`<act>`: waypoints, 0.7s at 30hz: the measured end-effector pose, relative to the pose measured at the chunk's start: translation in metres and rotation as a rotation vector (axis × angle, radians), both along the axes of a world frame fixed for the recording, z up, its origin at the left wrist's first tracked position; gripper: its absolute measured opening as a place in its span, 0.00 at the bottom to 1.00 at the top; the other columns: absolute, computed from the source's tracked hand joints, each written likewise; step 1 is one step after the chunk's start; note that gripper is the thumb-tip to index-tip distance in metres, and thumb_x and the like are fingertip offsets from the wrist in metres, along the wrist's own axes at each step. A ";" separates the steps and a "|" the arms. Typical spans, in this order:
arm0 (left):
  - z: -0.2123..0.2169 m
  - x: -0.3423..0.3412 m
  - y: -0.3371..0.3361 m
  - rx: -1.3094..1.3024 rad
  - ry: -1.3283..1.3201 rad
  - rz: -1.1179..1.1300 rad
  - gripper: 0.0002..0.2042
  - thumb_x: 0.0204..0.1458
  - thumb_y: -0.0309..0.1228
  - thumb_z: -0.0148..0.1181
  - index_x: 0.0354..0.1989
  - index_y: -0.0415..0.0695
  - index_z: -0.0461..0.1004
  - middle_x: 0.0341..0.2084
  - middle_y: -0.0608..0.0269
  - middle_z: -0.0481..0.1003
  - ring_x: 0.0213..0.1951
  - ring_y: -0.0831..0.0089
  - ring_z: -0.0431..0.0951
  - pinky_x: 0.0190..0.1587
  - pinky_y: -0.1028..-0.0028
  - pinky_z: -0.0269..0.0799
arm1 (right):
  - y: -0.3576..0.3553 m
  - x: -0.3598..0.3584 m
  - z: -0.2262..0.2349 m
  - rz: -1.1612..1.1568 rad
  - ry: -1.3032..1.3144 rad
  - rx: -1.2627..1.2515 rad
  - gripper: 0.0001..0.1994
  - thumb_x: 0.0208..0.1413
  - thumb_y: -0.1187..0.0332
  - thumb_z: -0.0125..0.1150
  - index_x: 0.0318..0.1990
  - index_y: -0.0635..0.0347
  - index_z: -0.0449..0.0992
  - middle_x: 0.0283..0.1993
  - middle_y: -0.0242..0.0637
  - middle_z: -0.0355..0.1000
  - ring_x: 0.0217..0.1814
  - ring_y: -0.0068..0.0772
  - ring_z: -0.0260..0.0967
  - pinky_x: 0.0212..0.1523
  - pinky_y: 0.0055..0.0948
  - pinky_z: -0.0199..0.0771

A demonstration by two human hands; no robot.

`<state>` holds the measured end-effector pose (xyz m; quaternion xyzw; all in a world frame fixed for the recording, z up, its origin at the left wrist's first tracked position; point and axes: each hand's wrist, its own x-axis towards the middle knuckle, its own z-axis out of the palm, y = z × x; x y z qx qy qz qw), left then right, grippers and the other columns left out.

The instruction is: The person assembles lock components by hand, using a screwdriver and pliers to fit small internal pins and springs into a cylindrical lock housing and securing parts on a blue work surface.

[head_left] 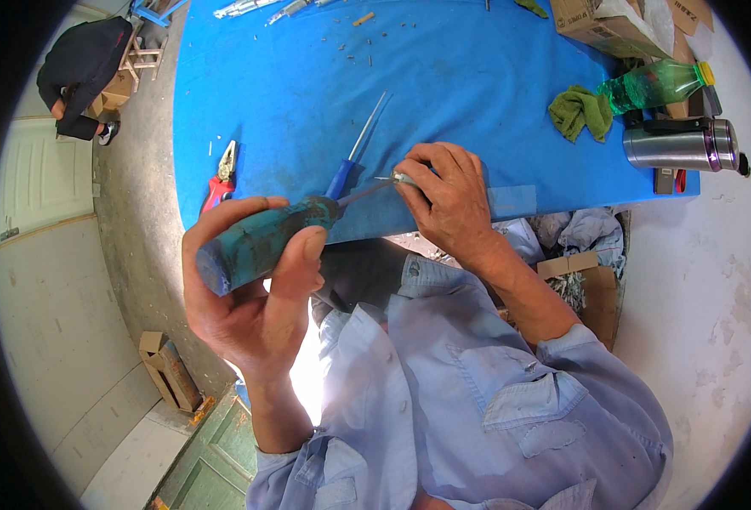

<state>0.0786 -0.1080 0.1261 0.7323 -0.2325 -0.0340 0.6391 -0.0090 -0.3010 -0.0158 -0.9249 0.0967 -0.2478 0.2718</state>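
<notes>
My left hand is wrapped round the worn teal handle of a large screwdriver. Its shaft points right, toward the fingertips of my right hand. Those fingertips pinch a small pale metal part, mostly covered by the fingers. Around the shaft's end it is hard to see whether tip and part touch. On the blue-covered table, just beyond the teal handle, lies a thinner screwdriver with a blue handle. Red-handled pliers rest near the table's left edge.
Small metal bits and shiny metal pieces lie at the far side. A green bottle, a steel flask and a green cloth sit at the right. Below is a cardboard box. Another person bends at far left.
</notes>
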 end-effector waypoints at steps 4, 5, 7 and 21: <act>-0.002 0.001 0.001 0.005 -0.022 0.004 0.18 0.55 0.19 0.69 0.53 0.33 0.73 0.38 0.51 0.82 0.22 0.76 0.80 0.24 0.78 0.78 | 0.001 0.000 0.004 -0.020 -0.007 0.011 0.10 0.52 0.72 0.72 0.42 0.54 0.81 0.46 0.30 0.75 0.53 0.39 0.71 0.54 0.41 0.64; -0.002 0.000 0.000 0.004 -0.023 0.004 0.18 0.55 0.19 0.69 0.53 0.33 0.73 0.38 0.51 0.82 0.22 0.76 0.80 0.24 0.78 0.78 | 0.001 0.000 0.004 -0.020 -0.008 0.012 0.10 0.52 0.72 0.72 0.42 0.54 0.81 0.46 0.30 0.75 0.53 0.39 0.71 0.54 0.41 0.64; -0.001 0.000 0.000 0.006 -0.030 0.002 0.18 0.55 0.19 0.70 0.53 0.34 0.73 0.39 0.51 0.82 0.23 0.76 0.80 0.24 0.78 0.78 | 0.001 0.000 0.004 -0.021 -0.007 0.011 0.10 0.52 0.72 0.72 0.42 0.54 0.81 0.46 0.30 0.75 0.53 0.39 0.71 0.54 0.41 0.64; 0.006 0.002 -0.010 0.139 -0.103 0.014 0.20 0.45 0.20 0.79 0.46 0.36 0.77 0.35 0.61 0.81 0.35 0.74 0.82 0.41 0.77 0.75 | 0.000 0.000 0.004 0.004 -0.021 -0.001 0.11 0.52 0.72 0.72 0.43 0.53 0.81 0.46 0.30 0.75 0.53 0.39 0.72 0.53 0.41 0.64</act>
